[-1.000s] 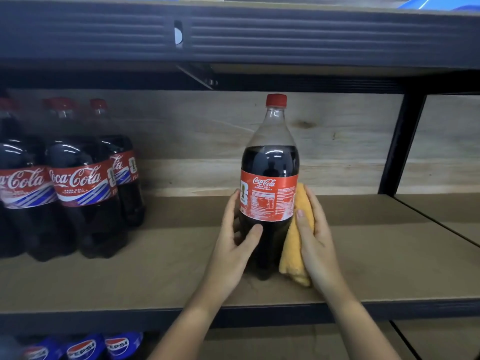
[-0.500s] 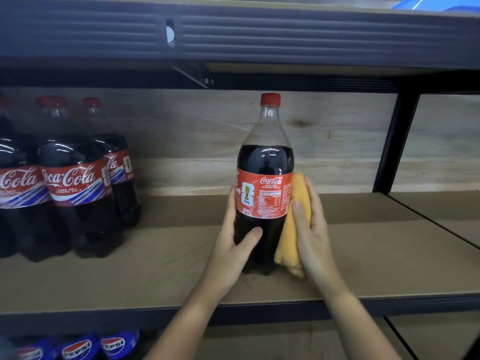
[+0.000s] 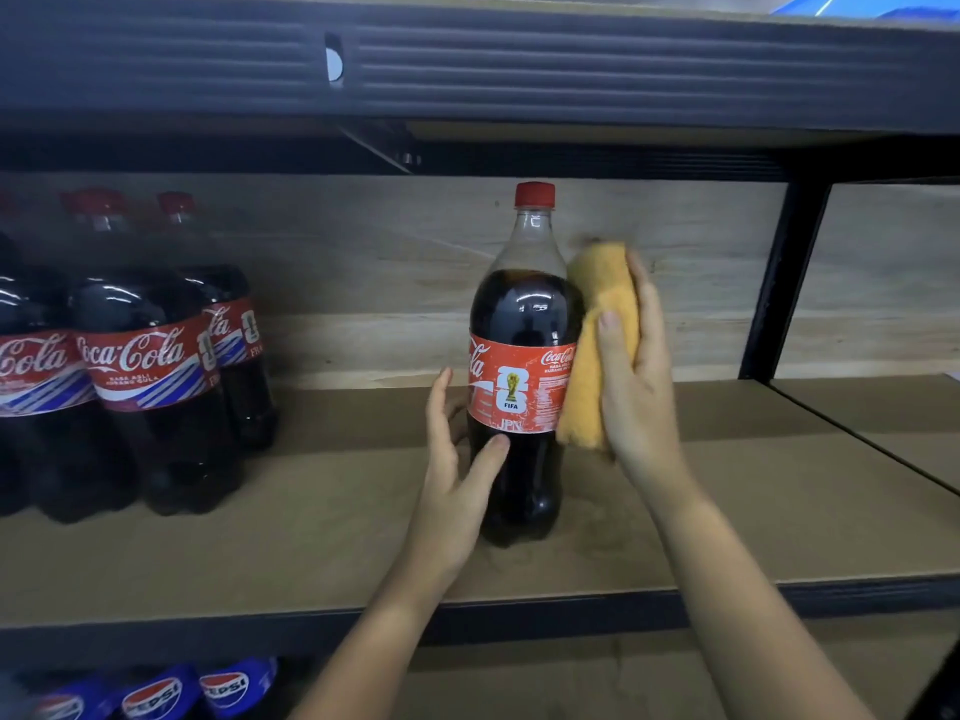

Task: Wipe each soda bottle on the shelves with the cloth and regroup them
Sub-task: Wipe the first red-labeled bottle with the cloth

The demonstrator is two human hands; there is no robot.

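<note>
Clear plastic cola bottle with red cap and red label (image 3: 522, 366): upright, alone at mid-shelf on the brown board shelf (image 3: 322, 517), well apart from the group of matching cola bottles (image 3: 150, 356) at left.

Left hand (image 3: 457, 465): thumb and fingers curved round the lower body, steadying it. Label now turned compared with a second ago, trophy emblem facing forward.

Right hand (image 3: 631, 371): grip closed on the folded yellow-orange cloth (image 3: 597, 345), pressed against the bottle's right side. Cloth higher than before, now from shoulder to label; judged a rising wipe stroke, neck and cap not yet reached.

Open shelf on both sides. Black metal upright (image 3: 779, 283) at right, upper shelf beam (image 3: 519, 65) close above the cap. Blue-capped Pepsi bottles (image 3: 156, 693) below.
</note>
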